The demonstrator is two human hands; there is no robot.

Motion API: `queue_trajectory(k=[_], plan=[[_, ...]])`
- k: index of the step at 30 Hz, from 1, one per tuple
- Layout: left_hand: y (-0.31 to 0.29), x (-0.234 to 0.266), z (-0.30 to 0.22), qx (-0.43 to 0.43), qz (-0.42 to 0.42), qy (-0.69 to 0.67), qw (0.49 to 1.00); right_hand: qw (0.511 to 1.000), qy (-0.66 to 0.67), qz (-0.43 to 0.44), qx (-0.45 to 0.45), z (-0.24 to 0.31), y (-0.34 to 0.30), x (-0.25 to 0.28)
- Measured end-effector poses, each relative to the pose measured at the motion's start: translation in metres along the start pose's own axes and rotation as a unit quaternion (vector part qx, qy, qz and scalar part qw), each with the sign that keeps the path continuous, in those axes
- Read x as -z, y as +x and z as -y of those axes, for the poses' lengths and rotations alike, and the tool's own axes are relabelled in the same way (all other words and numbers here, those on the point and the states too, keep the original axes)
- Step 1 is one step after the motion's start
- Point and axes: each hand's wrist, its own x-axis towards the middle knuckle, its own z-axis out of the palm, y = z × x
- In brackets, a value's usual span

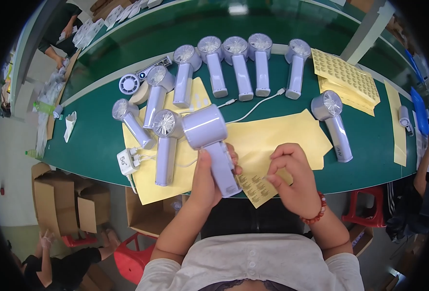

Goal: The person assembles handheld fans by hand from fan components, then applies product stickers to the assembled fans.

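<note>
My left hand (203, 183) is wrapped round the handle of a lavender handheld fan (205, 127), held tilted over the near edge of the green table with its round head up. To the right, my right hand (296, 180) has its fingers curled, thumb and fingertips close together. Whatever tiny thing may be between them is too small to name. Between both hands lies the corner of a yellow label sheet (257, 189) with dark printed marks. Just left of the held fan, another lavender fan (165, 155) lies on yellow paper (149, 186).
Several more lavender fans (236, 68) lie across the green table (86, 145). A white charger (125, 161) with cables sits at the left. Yellow label sheets (345, 80) are stacked at the far right. Cardboard boxes (59, 196), red stools (364, 208) and other people surround the table.
</note>
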Motion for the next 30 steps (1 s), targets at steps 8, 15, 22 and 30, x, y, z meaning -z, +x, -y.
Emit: queue_trajectory(k=[8, 15, 22, 30], plan=[[-0.011, -0.018, -0.043, -0.027, -0.062, 0.067, 0.995, 0.966, 0.193, -0.078, -0.152, -0.031, -0.012, 0.004], [-0.005, -0.010, -0.053, -0.129, -0.162, 0.451, 0.868, 0.987, 0.107, -0.056, -0.107, -0.024, -0.009, 0.000], [-0.001, -0.009, -0.046, -0.148, -0.198, 0.685, 0.685, 0.991, 0.067, -0.041, -0.109, -0.020, -0.007, 0.006], [0.009, -0.016, -0.051, -0.287, -0.192, 0.742, 0.575, 0.994, 0.043, -0.028, -0.091, -0.017, -0.006, 0.007]])
